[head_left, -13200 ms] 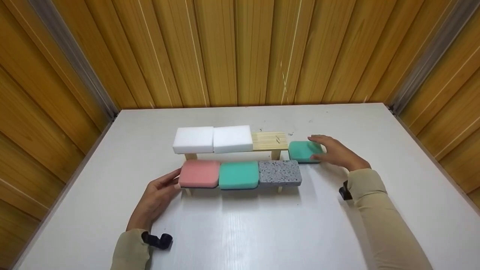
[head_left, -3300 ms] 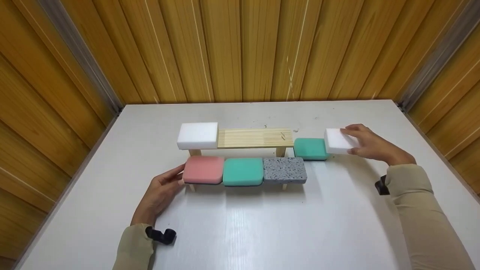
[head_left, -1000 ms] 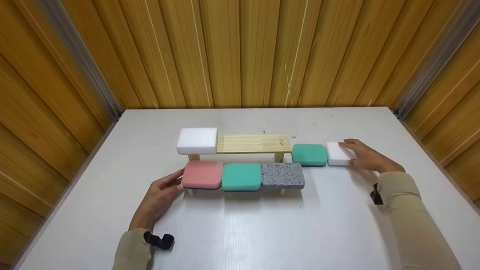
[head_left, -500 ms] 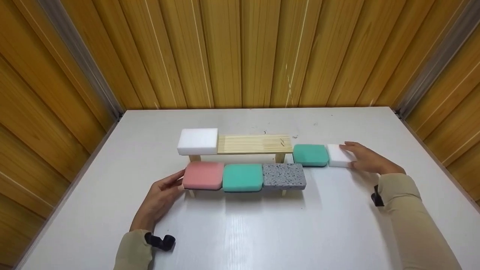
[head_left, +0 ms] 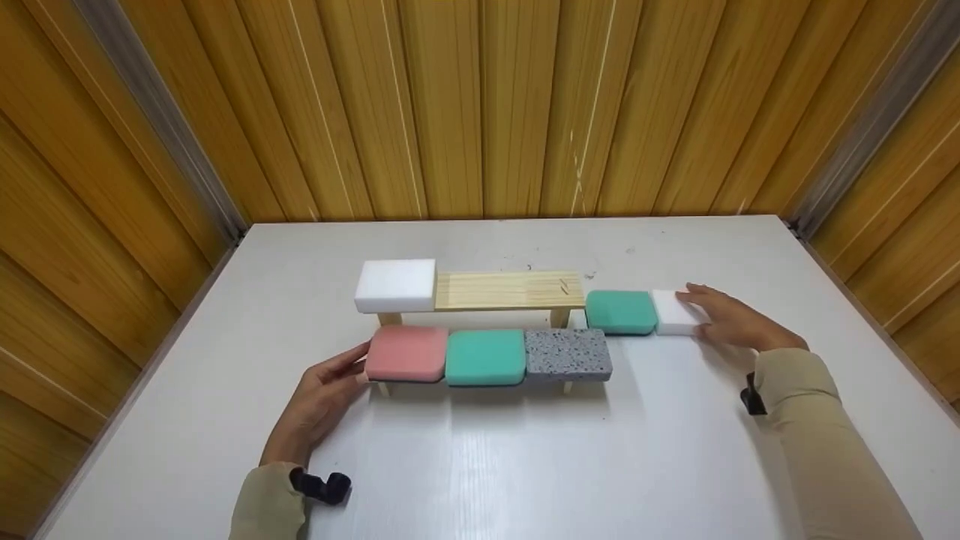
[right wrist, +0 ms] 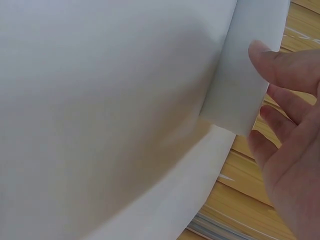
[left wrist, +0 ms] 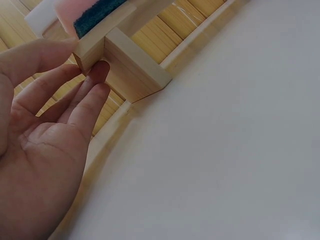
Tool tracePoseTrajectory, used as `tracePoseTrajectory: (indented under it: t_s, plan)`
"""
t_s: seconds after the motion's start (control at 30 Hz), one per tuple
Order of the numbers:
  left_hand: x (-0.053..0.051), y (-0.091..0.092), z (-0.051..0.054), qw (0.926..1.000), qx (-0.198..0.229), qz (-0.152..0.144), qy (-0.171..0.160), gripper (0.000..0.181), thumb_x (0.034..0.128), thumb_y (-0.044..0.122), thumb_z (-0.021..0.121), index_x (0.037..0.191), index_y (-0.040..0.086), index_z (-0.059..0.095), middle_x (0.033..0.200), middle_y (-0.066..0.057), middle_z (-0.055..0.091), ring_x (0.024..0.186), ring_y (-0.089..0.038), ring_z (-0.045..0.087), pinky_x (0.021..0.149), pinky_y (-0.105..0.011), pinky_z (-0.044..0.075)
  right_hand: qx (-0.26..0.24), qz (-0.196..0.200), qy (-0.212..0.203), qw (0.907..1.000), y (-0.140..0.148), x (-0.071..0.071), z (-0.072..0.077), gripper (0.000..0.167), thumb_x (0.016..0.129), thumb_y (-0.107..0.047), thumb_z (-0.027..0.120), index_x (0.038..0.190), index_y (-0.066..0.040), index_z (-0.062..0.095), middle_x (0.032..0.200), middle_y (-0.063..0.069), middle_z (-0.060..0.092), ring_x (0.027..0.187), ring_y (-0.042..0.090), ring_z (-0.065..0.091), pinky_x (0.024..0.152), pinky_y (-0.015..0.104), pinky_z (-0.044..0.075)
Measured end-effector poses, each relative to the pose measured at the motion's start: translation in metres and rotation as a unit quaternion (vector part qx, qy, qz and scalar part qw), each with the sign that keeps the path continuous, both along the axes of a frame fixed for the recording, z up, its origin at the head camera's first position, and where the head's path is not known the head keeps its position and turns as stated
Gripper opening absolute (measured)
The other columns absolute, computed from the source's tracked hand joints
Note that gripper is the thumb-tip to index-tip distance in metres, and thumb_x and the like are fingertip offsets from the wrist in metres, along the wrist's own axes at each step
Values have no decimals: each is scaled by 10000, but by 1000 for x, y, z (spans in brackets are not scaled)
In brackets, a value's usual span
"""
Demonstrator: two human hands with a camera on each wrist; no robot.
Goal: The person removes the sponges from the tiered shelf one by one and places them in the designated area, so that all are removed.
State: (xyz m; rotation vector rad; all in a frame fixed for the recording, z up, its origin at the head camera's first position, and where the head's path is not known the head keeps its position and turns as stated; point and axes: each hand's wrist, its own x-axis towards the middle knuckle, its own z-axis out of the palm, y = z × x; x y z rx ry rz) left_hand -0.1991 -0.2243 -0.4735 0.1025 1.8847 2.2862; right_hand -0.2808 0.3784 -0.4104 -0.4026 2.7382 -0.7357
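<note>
At the right of the table, a white sponge lies beside a green sponge. My right hand holds the white one by its right end, thumb on the near side, as the right wrist view also shows. My left hand pinches the left end of the front wooden stand, thumb above and fingers underneath. Along that stand sit a pink sponge with a dark underside, another green sponge and a grey speckled block. Its top is hidden beneath them.
Behind, a second wooden stand carries another white sponge on its left end, with bare wood to the right. Wood-patterned walls enclose the white table at the back and sides.
Earlier, the second white sponge left the back stand and came down right of the green sponge. Over the last second, both hands have stayed almost still.
</note>
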Motion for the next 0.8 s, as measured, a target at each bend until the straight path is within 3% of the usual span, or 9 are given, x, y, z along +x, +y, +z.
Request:
tracePoseTrajectory:
  t_s: [0.43,0.8]
  plan:
    - [-2,0,0,9998,131,34,123,564,867,-43,632,1402,-9,459,1423,-54,508,1231,-178,560,1025,-260,463,178,87,287,9994,1,-2,1,610,899,-45,593,1432,93,331,1515,330,201,1379,560,137,1102,690,133]
    - [1,-1,-1,9999,71,-28,66,582,867,-6,653,1414,14,455,1481,-96,438,1243,-168,549,1033,-254,454,127,203,463,9986,1,-2,2,643,873,-81,660,1411,100,358,1501,353,211,1367,570,158,1089,701,153]
